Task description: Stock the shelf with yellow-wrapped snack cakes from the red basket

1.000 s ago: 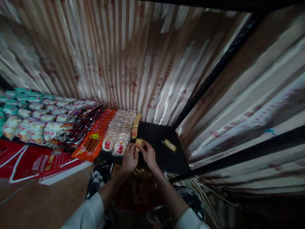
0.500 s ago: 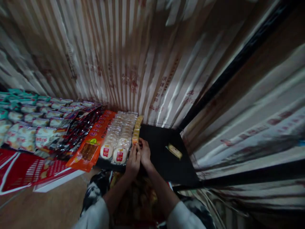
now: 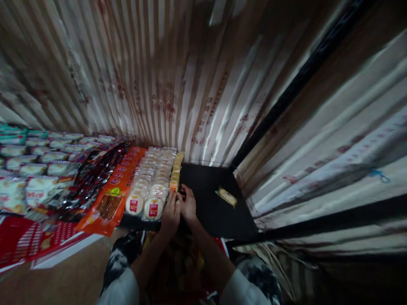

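Left hand (image 3: 171,217) and right hand (image 3: 188,206) at the near end of the yellow packets (image 3: 176,171), beside crackers (image 3: 153,182) on the shelf (image 3: 208,212); grip cannot be told. Uneven pressure could skew the row.

Packaged snacks (image 3: 118,180) on black shelf (image 3: 208,212)

Yellow packet row (image 3: 176,169): front partly hidden by left hand (image 3: 171,215); grip of right hand (image 3: 188,206) indiscernible. White snack packs (image 3: 12,192) cropped at left edge. Sheet lettering (image 3: 206,114) blurred.
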`<act>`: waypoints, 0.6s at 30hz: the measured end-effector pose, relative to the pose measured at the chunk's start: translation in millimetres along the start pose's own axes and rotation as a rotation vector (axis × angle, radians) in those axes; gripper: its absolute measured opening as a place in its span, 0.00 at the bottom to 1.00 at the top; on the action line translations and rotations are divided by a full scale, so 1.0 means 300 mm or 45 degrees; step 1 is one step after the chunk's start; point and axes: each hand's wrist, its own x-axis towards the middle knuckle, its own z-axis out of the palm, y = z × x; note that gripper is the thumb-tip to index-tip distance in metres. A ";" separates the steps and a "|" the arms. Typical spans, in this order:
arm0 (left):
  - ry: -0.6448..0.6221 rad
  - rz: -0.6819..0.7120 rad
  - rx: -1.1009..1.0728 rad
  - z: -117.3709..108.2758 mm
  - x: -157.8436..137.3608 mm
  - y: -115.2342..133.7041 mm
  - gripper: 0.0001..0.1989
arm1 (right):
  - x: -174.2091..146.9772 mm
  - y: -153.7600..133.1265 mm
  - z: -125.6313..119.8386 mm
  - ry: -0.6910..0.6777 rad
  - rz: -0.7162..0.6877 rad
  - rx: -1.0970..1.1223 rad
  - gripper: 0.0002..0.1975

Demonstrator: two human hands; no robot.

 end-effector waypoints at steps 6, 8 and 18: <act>0.043 0.084 0.023 -0.015 -0.048 0.029 0.21 | 0.012 0.085 -0.286 0.233 -0.211 -0.647 0.18; 0.045 0.091 0.017 -0.009 -0.081 0.039 0.20 | 0.025 0.120 -0.407 0.295 -0.081 -0.874 0.19; -0.136 -0.029 0.010 0.071 -0.253 0.104 0.17 | -0.060 0.083 -0.520 -0.139 0.085 -0.950 0.18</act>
